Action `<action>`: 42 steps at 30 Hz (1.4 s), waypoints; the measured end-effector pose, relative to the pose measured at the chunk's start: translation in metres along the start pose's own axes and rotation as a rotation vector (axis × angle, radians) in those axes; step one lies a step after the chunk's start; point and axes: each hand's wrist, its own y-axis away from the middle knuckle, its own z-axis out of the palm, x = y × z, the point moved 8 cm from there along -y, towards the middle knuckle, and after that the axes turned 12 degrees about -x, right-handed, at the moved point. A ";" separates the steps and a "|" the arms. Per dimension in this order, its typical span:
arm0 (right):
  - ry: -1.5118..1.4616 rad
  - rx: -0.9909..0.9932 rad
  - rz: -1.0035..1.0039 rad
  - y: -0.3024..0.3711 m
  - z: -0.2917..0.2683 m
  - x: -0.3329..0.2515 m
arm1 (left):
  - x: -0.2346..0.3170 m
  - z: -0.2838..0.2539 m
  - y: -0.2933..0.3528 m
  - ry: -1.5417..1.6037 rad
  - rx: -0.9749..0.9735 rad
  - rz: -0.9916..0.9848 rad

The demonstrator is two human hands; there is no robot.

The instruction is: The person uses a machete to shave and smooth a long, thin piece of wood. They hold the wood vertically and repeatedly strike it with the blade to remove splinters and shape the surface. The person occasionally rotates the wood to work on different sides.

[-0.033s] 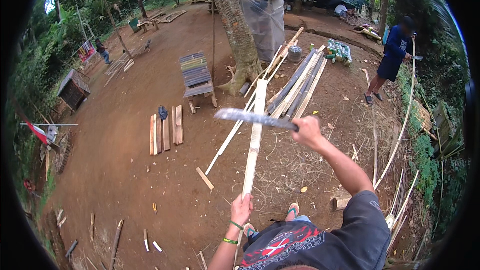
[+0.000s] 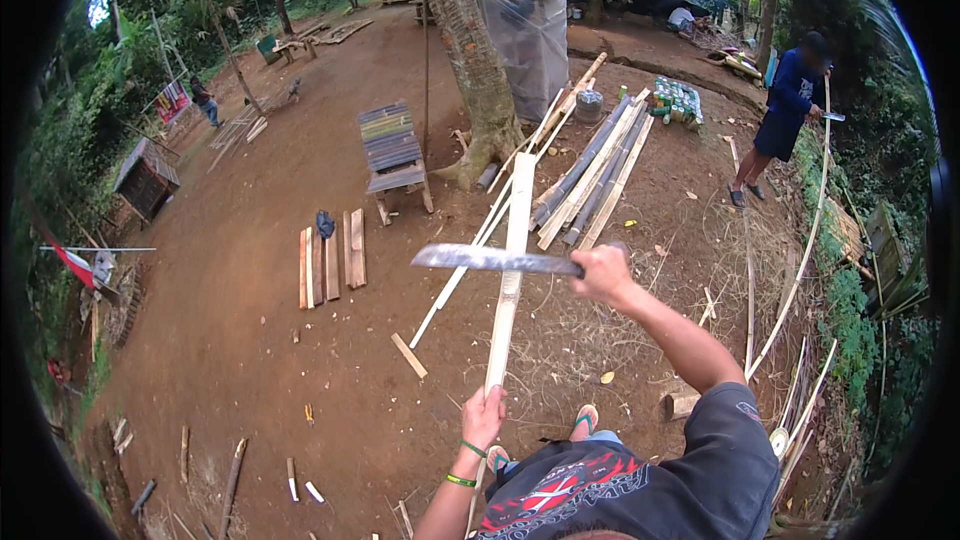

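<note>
My left hand (image 2: pixel 483 418) is closed around the near end of a long, pale split bamboo slat (image 2: pixel 502 330), which slants away from me over the bare ground. In my right hand (image 2: pixel 603 275) is the dark handle of a machete (image 2: pixel 465 258). Its long grey blade points left and lies across the slat's upper half in this view. Whether the edge touches the slat or is just above it, I cannot tell. A darker band, like a bamboo node, shows on the slat just below the blade.
Beyond the slat lies a pile of long bamboo pieces (image 2: pixel 595 175) near a leaning tree trunk (image 2: pixel 462 60). Short planks (image 2: pixel 333 262) lie to the left, by a slatted bench (image 2: pixel 388 145). A person (image 2: pixel 788 110) stands at the right, holding a blade by a long pole (image 2: pixel 815 225).
The machete and my right hand have moved down the slat toward me and slightly left. My left hand keeps its hold in the same place.
</note>
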 end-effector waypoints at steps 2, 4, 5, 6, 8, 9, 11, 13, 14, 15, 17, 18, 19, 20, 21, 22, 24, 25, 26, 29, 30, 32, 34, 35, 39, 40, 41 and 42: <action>0.014 0.013 -0.131 0.007 0.016 -0.034 | 0.015 0.003 -0.001 -0.111 0.076 0.058; 0.048 0.018 -0.167 0.001 0.016 -0.033 | 0.022 0.004 0.000 -0.226 0.138 0.132; 0.064 0.020 -0.190 -0.005 0.011 -0.035 | 0.020 0.004 0.002 -0.284 0.164 0.172; 0.125 0.027 -0.229 -0.011 0.000 -0.035 | 0.019 0.003 0.004 -0.341 0.191 0.210; 0.154 -0.102 -0.056 -0.036 0.005 0.019 | 0.016 0.010 0.005 -0.316 0.172 0.179; 0.221 -0.046 -0.039 -0.044 -0.014 0.026 | 0.014 0.006 0.008 -0.303 0.179 0.161; 0.251 -0.071 0.167 -0.059 -0.029 0.075 | 0.019 0.011 0.010 -0.277 0.151 0.123; 0.251 0.093 0.253 -0.065 -0.058 0.114 | 0.021 0.010 0.015 -0.290 0.151 0.154; 0.063 0.056 0.504 -0.067 -0.068 0.142 | 0.011 0.010 0.026 -0.317 0.160 0.181; -0.042 0.131 0.669 -0.061 -0.086 0.174 | 0.006 0.010 0.029 -0.335 0.175 0.231; -0.109 0.245 0.841 -0.032 -0.114 0.227 | -0.011 -0.004 0.043 -0.266 0.151 0.150; -0.082 0.355 0.795 -0.022 -0.127 0.218 | -0.006 -0.010 0.037 -0.189 0.154 0.124; -0.070 0.380 0.717 -0.019 -0.127 0.205 | -0.006 -0.007 0.034 -0.102 0.136 0.081; -0.062 0.390 0.645 -0.013 -0.120 0.189 | -0.008 -0.008 0.027 -0.092 0.094 0.034; -0.063 0.411 0.583 -0.005 -0.113 0.175 | -0.001 -0.006 0.024 -0.004 0.050 -0.029; -0.104 0.337 0.519 -0.003 -0.102 0.148 | 0.004 -0.008 0.023 -0.016 0.049 -0.029; -0.154 0.221 0.388 0.004 -0.071 0.095 | 0.007 -0.010 0.020 -0.024 0.037 -0.018; -0.159 0.173 0.316 0.010 -0.054 0.070 | 0.004 -0.009 0.019 -0.011 0.032 -0.009; -0.132 0.113 0.269 0.016 -0.037 0.046 | 0.001 -0.009 0.017 0.003 0.026 0.001; -0.119 -0.093 0.187 0.027 0.000 -0.013 | -0.002 -0.009 0.012 0.010 0.039 0.026; -0.110 -0.094 0.137 0.030 0.012 -0.025 | 0.000 -0.007 0.013 0.011 0.038 0.024; -0.085 -0.021 0.016 0.035 0.016 -0.045 | 0.012 -0.002 0.014 0.010 0.038 0.024; -0.067 -0.036 -0.005 0.031 0.019 -0.052 | 0.021 -0.002 0.018 -0.084 0.084 0.053; -0.056 -0.042 -0.017 0.029 0.021 -0.053 | 0.024 -0.003 0.019 -0.129 0.108 0.069; 0.132 -0.111 -0.004 -0.011 -0.003 -0.017 | 0.027 -0.004 0.037 -0.338 0.192 0.233; 0.099 0.022 0.117 -0.025 -0.032 0.010 | 0.026 -0.004 0.042 -0.344 0.197 0.226; 0.036 0.075 0.301 -0.033 -0.060 0.052 | 0.021 -0.001 0.048 -0.348 0.188 0.217; -0.053 0.140 0.538 -0.036 -0.096 0.109 | 0.013 0.004 0.055 -0.479 0.180 0.280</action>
